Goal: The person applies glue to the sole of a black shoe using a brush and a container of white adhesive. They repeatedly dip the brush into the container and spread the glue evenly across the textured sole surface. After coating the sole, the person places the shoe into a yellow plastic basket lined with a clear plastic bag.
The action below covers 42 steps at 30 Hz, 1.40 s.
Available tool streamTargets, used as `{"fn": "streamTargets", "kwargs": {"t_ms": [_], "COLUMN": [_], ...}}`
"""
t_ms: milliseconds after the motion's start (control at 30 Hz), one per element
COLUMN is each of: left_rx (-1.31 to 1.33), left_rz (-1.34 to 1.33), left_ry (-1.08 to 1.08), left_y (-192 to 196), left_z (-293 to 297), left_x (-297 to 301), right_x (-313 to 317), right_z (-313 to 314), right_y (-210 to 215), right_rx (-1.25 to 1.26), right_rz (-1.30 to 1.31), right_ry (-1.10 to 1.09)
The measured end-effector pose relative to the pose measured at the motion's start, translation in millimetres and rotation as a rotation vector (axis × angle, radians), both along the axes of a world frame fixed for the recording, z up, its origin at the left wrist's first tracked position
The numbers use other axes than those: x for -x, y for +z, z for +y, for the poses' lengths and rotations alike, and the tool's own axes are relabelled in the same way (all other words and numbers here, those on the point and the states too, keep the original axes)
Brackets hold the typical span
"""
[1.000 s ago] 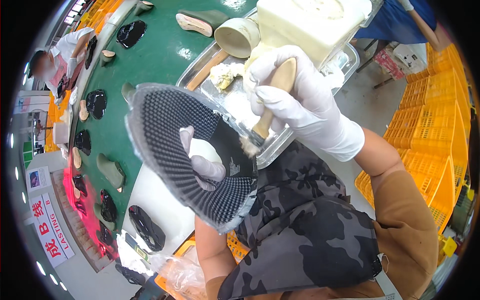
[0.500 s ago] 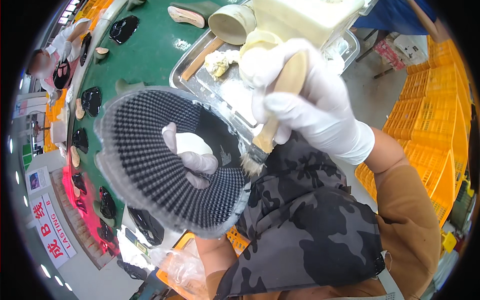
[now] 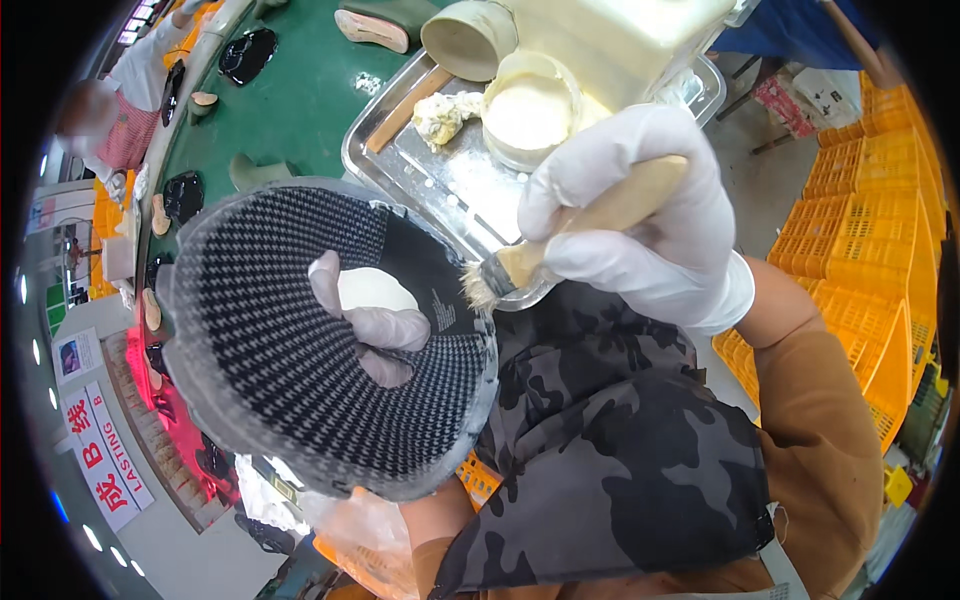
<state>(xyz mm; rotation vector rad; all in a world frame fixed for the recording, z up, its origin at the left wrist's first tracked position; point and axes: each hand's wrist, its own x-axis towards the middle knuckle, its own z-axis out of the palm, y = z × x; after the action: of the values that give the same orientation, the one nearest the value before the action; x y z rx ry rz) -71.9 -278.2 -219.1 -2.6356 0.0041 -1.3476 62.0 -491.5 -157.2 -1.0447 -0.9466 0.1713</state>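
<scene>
My right hand (image 3: 690, 255), in a white glove, grips a wooden-handled brush (image 3: 640, 190). Its pale bristles point left, close beside the outer rim of a fanned stack of black-and-white houndstooth fabric pieces (image 3: 270, 290). That stack has a whitish coated edge and a plain black section on its right. My left hand (image 3: 390, 328), also gloved, holds it from beneath, with fingers closed through the middle opening; the rest of this hand is hidden. Beyond the brush, a small round tub (image 3: 530, 115) of cream-coloured liquid stands in a metal tray (image 3: 405, 170).
A wooden stick (image 3: 408, 110) and a crusty whitish lump (image 3: 437, 122) lie in the tray. Behind are a beige cup (image 3: 465, 42) and a large pale container (image 3: 610, 45). Shoe parts sit along the green tabletop (image 3: 310, 95). Orange crates (image 3: 850, 240) line the right; a co-worker (image 3: 125, 120) is far left.
My right hand has moved slightly right and down, uncovering the tub. The brush has tipped flatter, its bristles further left and higher. The fanned stack has shifted a little left and down.
</scene>
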Motion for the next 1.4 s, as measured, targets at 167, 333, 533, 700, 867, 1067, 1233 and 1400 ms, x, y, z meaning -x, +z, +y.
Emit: {"fn": "streamTargets", "kwargs": {"t_ms": [167, 333, 533, 700, 867, 1067, 1233, 1400], "left_rx": [0.015, 0.070, 0.845, 1.496, 2.047, 2.130, 1.525, 1.013], "left_rz": [-0.036, -0.024, -0.115, -0.276, -0.214, -0.129, 0.001, 0.173], "left_ry": [-0.001, -0.032, -0.271, -0.469, -0.776, -0.716, -0.077, 0.389], "left_y": [1.4, -2.2, -1.5, 2.8, -6.8, 6.5, 41.6, 27.5], "left_z": [4.0, -2.0, -34.8, -17.5, 34.0, 81.5, 159.2, 280.6], "left_x": [0.8, -9.2, -20.9, -15.0, 15.8, 51.4, 47.1, 82.2], "right_x": [7.5, -4.1, -23.6, -48.9, -90.0, -134.7, -150.1, -154.0], "right_z": [-6.3, 11.9, 34.9, 21.9, 16.0, 10.6, -6.5, -8.5], "right_y": [15.8, -12.2, -18.4, 9.5, 45.3, 39.2, 25.1, 17.7], "right_rx": [0.027, 0.053, -0.010, -0.021, 0.209, 0.389, 0.416, 0.351], "right_rz": [0.212, -0.086, -0.243, -0.162, -0.171, 0.022, 0.027, 0.127], "right_ry": [0.217, -0.057, -0.222, -0.197, -0.430, -0.327, -0.301, -0.269]}}
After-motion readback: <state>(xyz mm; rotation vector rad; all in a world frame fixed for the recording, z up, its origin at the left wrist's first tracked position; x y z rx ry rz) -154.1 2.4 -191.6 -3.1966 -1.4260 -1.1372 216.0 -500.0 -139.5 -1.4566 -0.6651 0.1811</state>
